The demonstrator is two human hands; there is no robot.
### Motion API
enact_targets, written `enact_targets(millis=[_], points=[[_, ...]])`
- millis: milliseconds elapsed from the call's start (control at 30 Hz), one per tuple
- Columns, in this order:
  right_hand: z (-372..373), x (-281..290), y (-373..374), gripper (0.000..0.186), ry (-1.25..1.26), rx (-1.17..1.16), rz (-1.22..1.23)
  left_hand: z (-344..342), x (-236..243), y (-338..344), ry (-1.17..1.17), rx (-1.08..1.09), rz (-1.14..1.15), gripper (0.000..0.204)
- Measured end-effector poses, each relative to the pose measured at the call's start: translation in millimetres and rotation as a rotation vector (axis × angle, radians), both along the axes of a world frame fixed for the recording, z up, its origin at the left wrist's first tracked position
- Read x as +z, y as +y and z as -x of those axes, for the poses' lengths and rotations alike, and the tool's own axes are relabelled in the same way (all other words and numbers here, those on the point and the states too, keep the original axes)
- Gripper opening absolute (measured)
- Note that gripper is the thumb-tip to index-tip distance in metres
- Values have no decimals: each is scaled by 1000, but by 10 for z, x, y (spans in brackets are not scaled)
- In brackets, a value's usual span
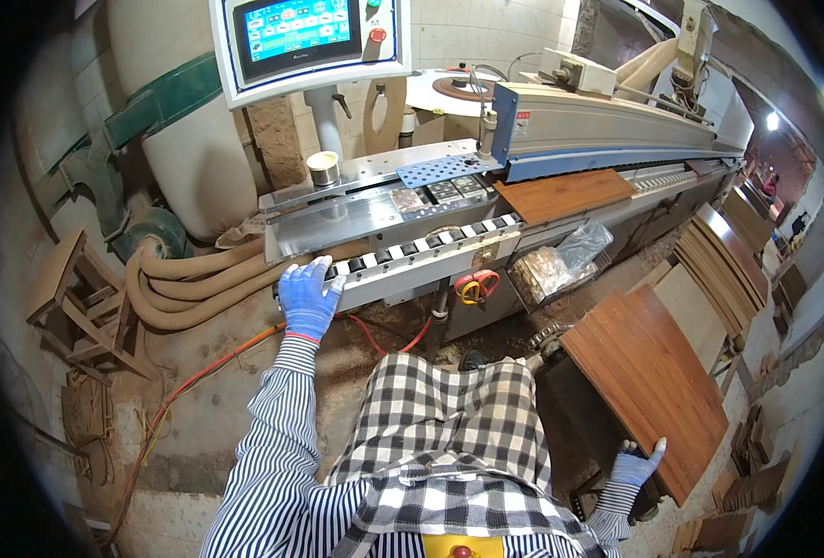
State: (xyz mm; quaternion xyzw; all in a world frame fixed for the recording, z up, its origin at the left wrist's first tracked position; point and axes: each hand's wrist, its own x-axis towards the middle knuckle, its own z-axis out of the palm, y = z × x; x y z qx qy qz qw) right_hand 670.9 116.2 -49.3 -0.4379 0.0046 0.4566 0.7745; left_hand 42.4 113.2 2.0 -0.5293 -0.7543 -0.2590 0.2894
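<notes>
My left hand (308, 298), in a blue-and-white glove, lies on the near left end of the roller rail (412, 253) along the front of a long woodworking machine. Its fingers are stretched out over the rail's end. At lower right, my right hand (633, 465), gloved alike, is at the near edge of a reddish-brown wood panel (653, 386). One digit lies over the panel's edge; the other fingers are partly hidden there. A second brown wood panel (565, 194) lies flat on the machine, partly beneath its blue-edged beam (607, 160).
A control screen (298, 35) stands above the machine, near an open can (323, 168). Thick hoses (198, 284) and a wooden stool (82, 298) are at left. Red scissors (477, 287) hang in front. Stacked boards (723, 265) stand at right; an orange hose (189, 386) crosses the floor.
</notes>
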Motion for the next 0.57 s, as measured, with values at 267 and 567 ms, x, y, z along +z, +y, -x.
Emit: enact_targets(millis=[267,567], points=[[-130,-283,-99,29,-87,294,-146,-83,74,-126,-59,-47,97,62],[1268,96,324,33,-53,828,-277,-950,317,-616,-87,-362,305,88]])
